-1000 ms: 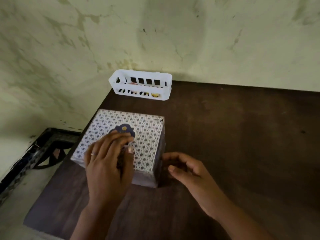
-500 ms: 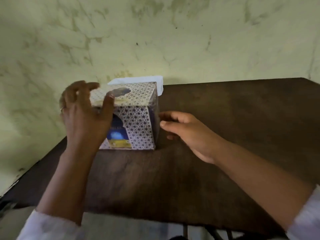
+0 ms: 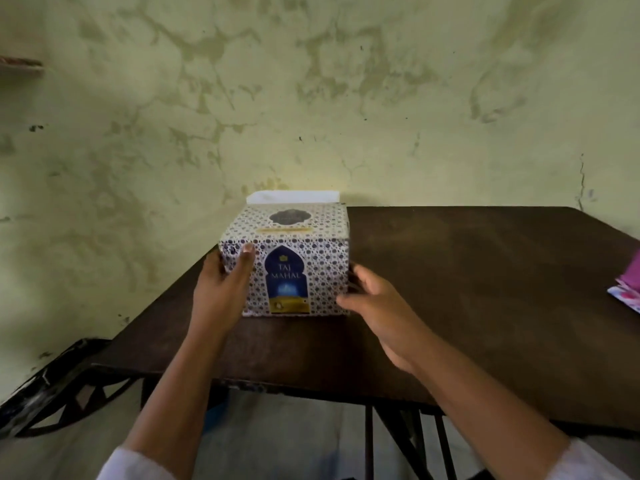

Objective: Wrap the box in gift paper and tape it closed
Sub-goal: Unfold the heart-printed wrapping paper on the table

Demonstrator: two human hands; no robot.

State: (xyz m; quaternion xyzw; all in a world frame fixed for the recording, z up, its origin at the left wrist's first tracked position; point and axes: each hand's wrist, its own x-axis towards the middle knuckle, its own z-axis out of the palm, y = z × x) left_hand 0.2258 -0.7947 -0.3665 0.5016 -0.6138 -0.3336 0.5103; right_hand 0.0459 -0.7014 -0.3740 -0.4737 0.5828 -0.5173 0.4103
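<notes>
A white box [image 3: 304,251] with a blue dot pattern and a dark blue arch label stands on the dark wooden table [image 3: 467,289], near its back left corner. My left hand [image 3: 221,285] grips the box's left front corner, thumb on the front face. My right hand [image 3: 377,303] holds the box's lower right edge, its fingers hidden round the right side. Pink gift paper [image 3: 628,285] shows at the table's right edge, mostly cut off by the frame.
A white plastic basket [image 3: 294,196] stands behind the box against the stained green wall, mostly hidden. A dark metal frame [image 3: 52,386] lies on the floor at lower left. Table legs [image 3: 408,434] show below the front edge.
My left hand came down from the box's top to its left front corner. My right hand moved in against the right side. The camera view dropped lower and pulled back.
</notes>
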